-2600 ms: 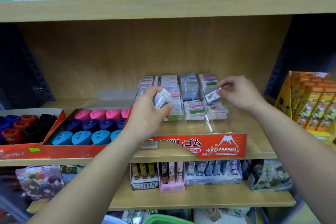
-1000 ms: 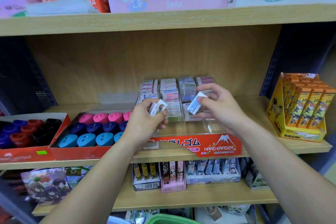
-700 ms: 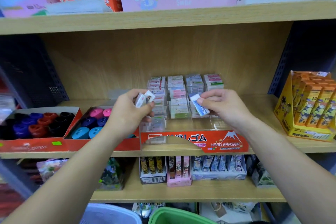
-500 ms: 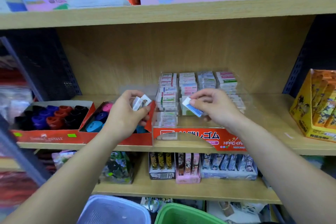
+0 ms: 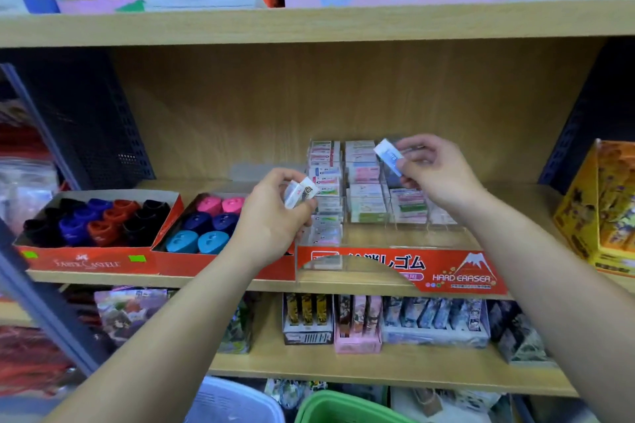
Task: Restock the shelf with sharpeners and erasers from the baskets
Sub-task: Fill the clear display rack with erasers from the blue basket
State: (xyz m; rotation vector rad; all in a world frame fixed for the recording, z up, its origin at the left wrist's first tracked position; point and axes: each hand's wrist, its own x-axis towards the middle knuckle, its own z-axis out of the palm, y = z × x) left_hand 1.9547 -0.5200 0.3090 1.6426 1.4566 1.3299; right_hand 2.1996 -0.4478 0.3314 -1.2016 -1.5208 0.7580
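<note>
On the middle shelf stands a clear eraser display with a red front and rows of wrapped erasers. My right hand pinches a white-and-blue eraser above the back rows. Just left of the display, my left hand grips a few small white erasers. Two red boxes of sharpeners sit to the left: one with pink, navy and blue ones, one with black, blue and red ones.
A white basket and a green basket sit at the bottom edge. An orange box stands on the shelf at right. Card packs fill the lower shelf; boxes line the upper shelf.
My right hand has lifted its eraser from the front rows up toward the back of the display. My left hand stays beside the display, still holding erasers. The camera view has shifted left.
</note>
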